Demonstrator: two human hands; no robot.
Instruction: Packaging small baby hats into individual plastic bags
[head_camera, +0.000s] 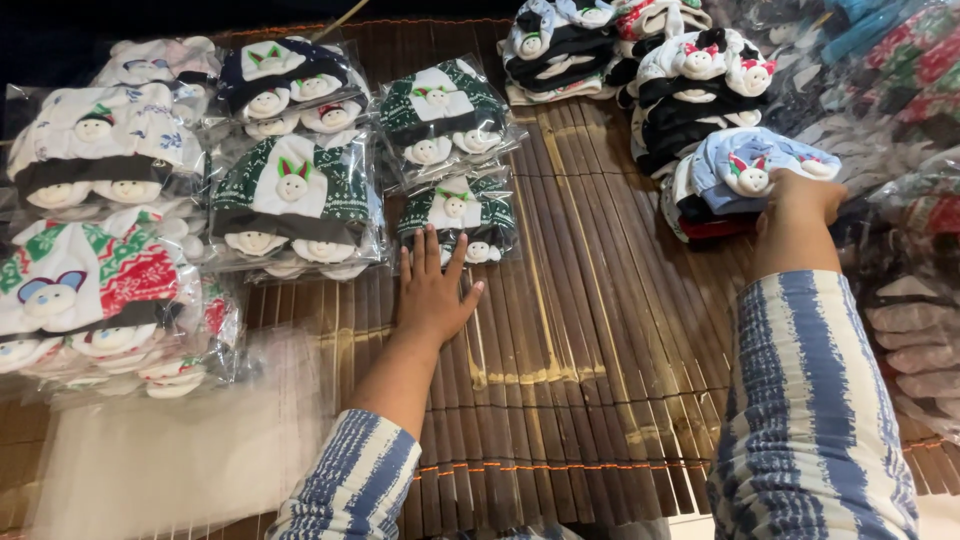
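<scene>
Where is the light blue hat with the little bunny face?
In the head view, the light blue hat is on the right, on top of a loose pile of hats at the far edge of the bamboo mat. The right hand touches it.

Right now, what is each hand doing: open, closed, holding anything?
Left hand: open, flat on the bamboo mat, fingertips touching a green bagged pack.
Right hand: closed on the light blue knitted piece.

The left hand (435, 290) lies flat, palm down, fingers spread and pointing away, just short of the green packet (458, 215), forearm bare below a striped sleeve. The right hand (797, 205), far right of that packet, reaches forward with fingers curled over, wrist bent
</scene>
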